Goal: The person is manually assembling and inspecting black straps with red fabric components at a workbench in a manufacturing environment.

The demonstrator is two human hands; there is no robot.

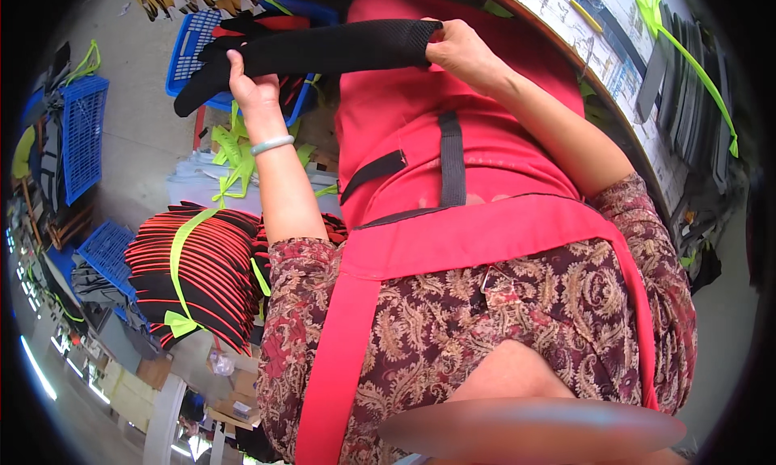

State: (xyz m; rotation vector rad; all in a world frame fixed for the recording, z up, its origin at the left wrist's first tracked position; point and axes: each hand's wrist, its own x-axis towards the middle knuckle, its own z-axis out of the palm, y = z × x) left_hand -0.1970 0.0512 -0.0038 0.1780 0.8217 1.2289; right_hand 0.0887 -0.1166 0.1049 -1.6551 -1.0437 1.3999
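A long black fabric piece (331, 46) is stretched sideways in front of me, above the red apron on my lap. Its left end is rounded, and its right end has a mesh-like texture. My left hand (257, 93) holds it near the left end, thumb in front and fingers mostly hidden behind the cloth. At the other end, my right hand (465, 53) pinches the textured edge. Behind the left end stands a blue plastic basket (194, 41) with black and red pieces in it. Where the held piece overlaps these, its outline is hard to separate.
A tied stack of black pieces with red edges (190, 263) lies at my left, bound by a yellow-green strip (178, 259). To the right runs a worktable (602, 57) with a bundle of dark strips (695, 93). Another blue basket (85, 138) stands far left.
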